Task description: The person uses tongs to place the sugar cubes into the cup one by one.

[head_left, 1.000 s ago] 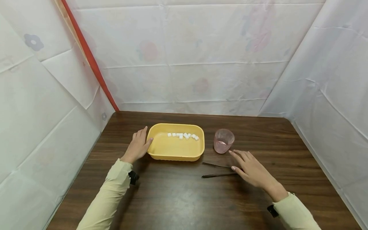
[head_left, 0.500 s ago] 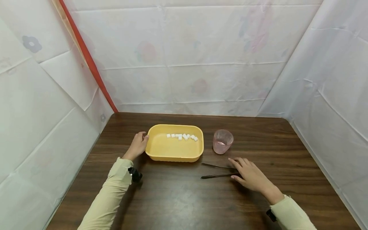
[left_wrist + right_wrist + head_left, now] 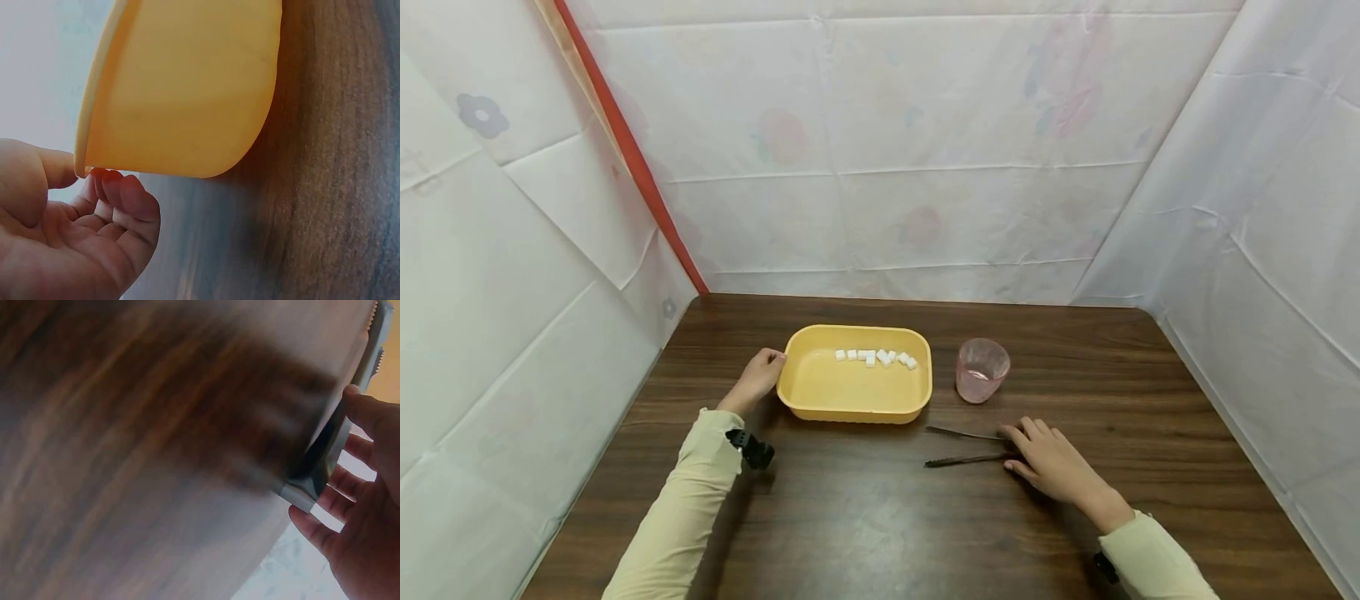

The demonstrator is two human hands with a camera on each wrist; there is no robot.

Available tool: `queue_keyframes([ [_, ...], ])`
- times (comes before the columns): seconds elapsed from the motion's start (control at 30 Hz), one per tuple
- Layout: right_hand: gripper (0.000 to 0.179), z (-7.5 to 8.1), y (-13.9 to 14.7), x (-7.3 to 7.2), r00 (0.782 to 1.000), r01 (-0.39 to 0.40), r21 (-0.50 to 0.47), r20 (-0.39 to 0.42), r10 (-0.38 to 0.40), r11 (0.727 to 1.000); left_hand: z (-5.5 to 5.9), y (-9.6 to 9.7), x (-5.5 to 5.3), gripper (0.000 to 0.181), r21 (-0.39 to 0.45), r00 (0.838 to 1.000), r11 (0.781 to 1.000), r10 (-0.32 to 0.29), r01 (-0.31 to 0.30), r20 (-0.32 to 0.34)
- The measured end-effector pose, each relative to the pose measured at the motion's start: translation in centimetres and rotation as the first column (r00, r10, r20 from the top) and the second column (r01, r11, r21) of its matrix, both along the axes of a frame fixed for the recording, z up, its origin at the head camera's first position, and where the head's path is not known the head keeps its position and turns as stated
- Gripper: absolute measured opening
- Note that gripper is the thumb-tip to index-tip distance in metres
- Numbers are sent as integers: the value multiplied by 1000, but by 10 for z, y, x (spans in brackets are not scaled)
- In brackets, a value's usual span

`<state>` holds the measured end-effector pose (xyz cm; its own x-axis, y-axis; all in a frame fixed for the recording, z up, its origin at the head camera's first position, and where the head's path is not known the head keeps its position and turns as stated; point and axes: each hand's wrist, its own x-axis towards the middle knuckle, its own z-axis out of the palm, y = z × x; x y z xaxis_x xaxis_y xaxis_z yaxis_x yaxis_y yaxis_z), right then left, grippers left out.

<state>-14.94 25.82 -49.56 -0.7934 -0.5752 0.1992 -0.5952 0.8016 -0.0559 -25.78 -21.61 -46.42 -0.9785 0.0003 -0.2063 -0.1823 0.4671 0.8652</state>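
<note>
My left hand (image 3: 755, 381) pinches the left rim of a yellow plastic tray (image 3: 850, 396); in the left wrist view the thumb lies at the rim and curled fingertips meet the wall beneath it. Several small white cubes (image 3: 870, 357) lie scattered along the tray's far side. To the right, my right hand (image 3: 1054, 462) holds the closed end of dark metal tongs (image 3: 968, 459) low over the table. Their two arms spread apart toward the left. In the right wrist view the thumb is on one side of the tongs (image 3: 331, 447), with fingers on the other.
A clear pinkish cup (image 3: 982, 372) stands upright right of the tray, beyond the tongs. The dark wood table (image 3: 865, 533) is bounded by white patterned sheets (image 3: 880, 200) at the back and both sides. A red strip (image 3: 625, 142) runs down the back left corner.
My left hand has gone from spread fingers beside the tray to pinching its rim. My right hand has moved slightly nearer me, and its fingers have come down around the tongs.
</note>
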Motion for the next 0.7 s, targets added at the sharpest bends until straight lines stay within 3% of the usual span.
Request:
queue_keyframes([
  [0.17, 41, -6, 1, -3, 998, -30, -4, -46, 30, 1000, -1, 0, 0, 35, 41, 1000, 999, 6, -7, 20],
  [0.7, 28, -14, -1, -9, 993, -92, -37, -78, 89, 995, 1, 3, 0, 33, 63, 999, 998, 7, -9, 44],
])
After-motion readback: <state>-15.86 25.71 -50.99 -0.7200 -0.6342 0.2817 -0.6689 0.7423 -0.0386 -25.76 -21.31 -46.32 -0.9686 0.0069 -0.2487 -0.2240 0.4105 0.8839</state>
